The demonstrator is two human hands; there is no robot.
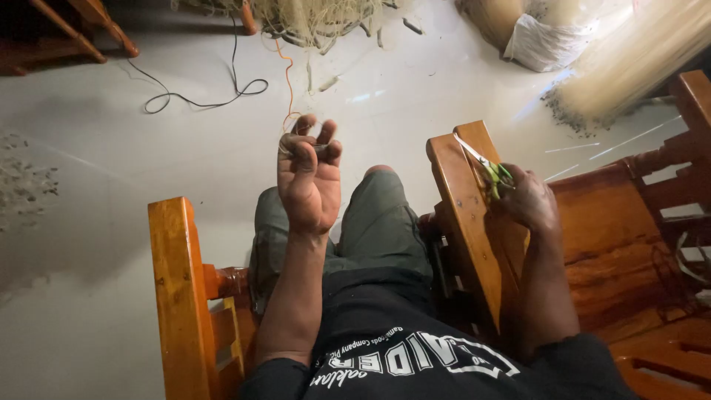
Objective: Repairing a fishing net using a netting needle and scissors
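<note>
Two hands busy: our left hand (309,178) is raised above the knees, fingers pinched on a thin pale fibre strand (290,132); our right hand (529,200) clamps green-handled metal scissors (485,167) beside the orange wooden chair armrest (463,215). Cutting seems midway; pale fibre heap (318,18) on the floor remains.

Head-worn view, steeply down, close.

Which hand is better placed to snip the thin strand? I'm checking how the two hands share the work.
The right hand, most likely: it already holds the green-handled scissors over the wooden armrest. The left hand is raised, pinching the strand.
</note>
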